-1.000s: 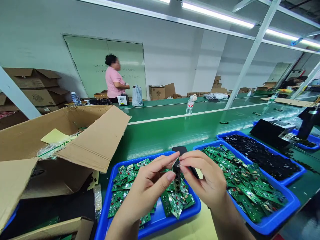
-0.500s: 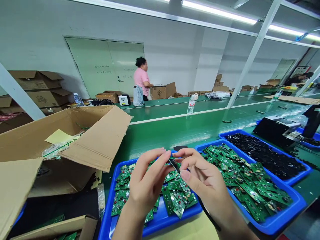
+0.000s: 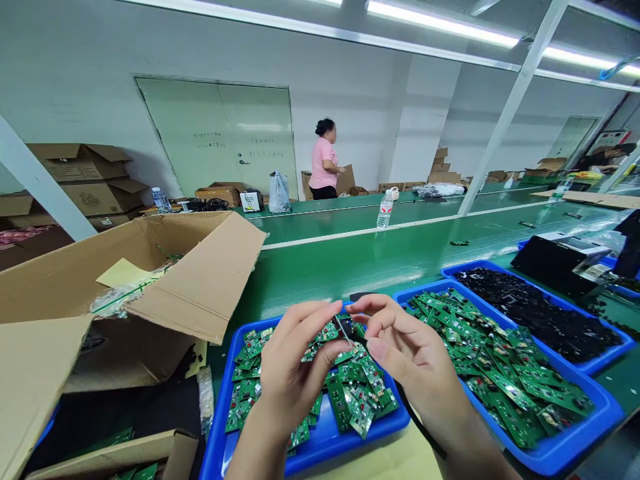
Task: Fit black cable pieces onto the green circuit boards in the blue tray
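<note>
Above the near blue tray (image 3: 216,427), my left hand (image 3: 295,367) pinches a thin circuit board (image 3: 344,329), seen nearly edge-on, between fingertips and thumb. My right hand (image 3: 415,353) meets it from the right, fingers curled round a small black part (image 3: 358,339) against the board. Its exact shape is hidden by the fingers. A black strap runs down from the right wrist. Below, green circuit boards (image 3: 350,400) lie loosely in the tray. More boards (image 3: 505,373) fill a second blue tray (image 3: 575,460) to the right.
A third blue tray (image 3: 605,363) holds black parts. An open cardboard box (image 3: 200,287) stands at the left, a smaller one (image 3: 175,453) below it. A bottle (image 3: 385,208) stands on the green bench (image 3: 320,267). Across it is a person in pink (image 3: 325,163).
The person in pink has moved right, past the grey bag. My left thumb has shifted lower, and the board between my hands now shows more edge-on. The view has shifted slightly.
</note>
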